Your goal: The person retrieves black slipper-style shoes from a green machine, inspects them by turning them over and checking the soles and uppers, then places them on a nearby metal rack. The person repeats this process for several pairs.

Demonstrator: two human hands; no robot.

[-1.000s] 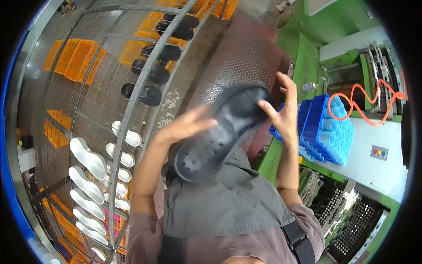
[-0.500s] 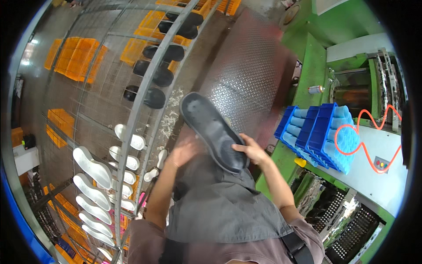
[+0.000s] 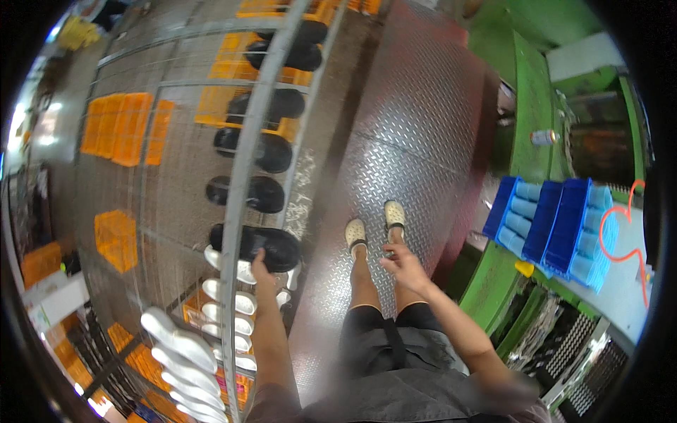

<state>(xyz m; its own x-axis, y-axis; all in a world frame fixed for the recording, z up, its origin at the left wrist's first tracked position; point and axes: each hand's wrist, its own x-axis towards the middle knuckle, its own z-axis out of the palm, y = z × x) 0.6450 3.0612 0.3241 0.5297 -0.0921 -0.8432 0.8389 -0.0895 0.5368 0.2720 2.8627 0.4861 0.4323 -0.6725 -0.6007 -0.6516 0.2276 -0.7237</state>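
Observation:
A black shoe sole (image 3: 255, 243) lies across the wire rack (image 3: 243, 162) at its near end. My left hand (image 3: 262, 271) grips the sole's near edge from below. Further along the rack, several more black soles (image 3: 262, 149) rest in a row. My right hand (image 3: 403, 268) hangs free over the metal floor with its fingers apart and nothing in it. Below the black sole, several white soles (image 3: 226, 304) sit on a lower tier of the rack.
I stand on a diamond-plate metal floor (image 3: 416, 120). Blue bins (image 3: 560, 225) sit on a green machine frame (image 3: 525, 99) at the right. Orange crates (image 3: 120, 127) lie beyond the rack on the left. More white soles (image 3: 180, 352) line the rack's lower left.
The black sole went from both hands in front of my chest down onto the rack at the left. My right hand let go of it and dropped to my side.

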